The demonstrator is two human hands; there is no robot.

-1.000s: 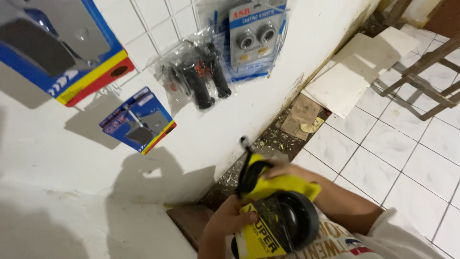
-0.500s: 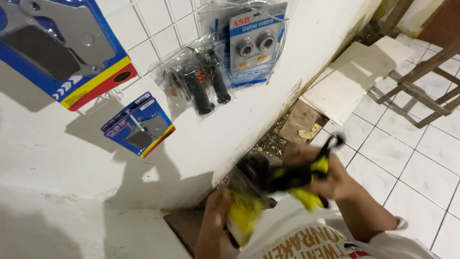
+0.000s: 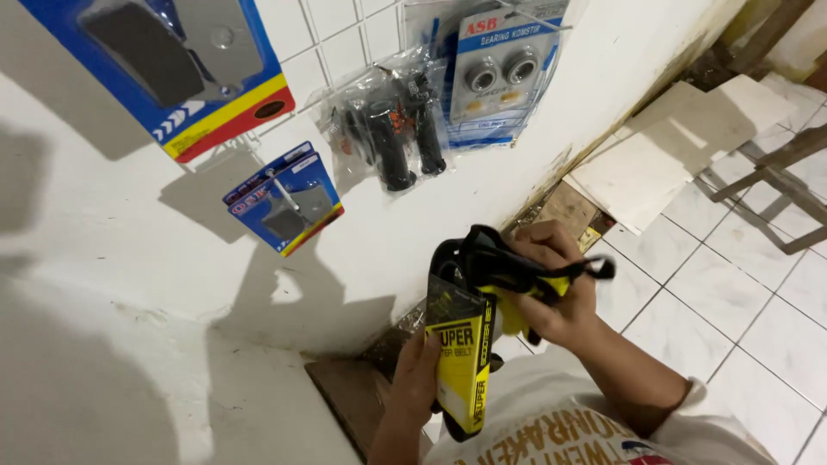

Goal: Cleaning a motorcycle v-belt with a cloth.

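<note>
Gripping a looped black rubber belt (image 3: 482,258) in yellow cardboard sleeve (image 3: 461,362).

Single head-worn view, tilted and angled steeply down along a wall.

I have one camera only, so no second view overlaps it. It sits at the wearer's head and faces down and forward, rolled so the white wall (image 3: 155,284) fills the left and the tiled floor (image 3: 741,301) runs off to the right. It is close: the left hand (image 3: 422,379) and right hand (image 3: 551,284) lie at lower centre with the wearer's shirt (image 3: 560,430) at the bottom edge. Hanging packages (image 3: 284,202) on the wall fall within arm's reach.
</note>
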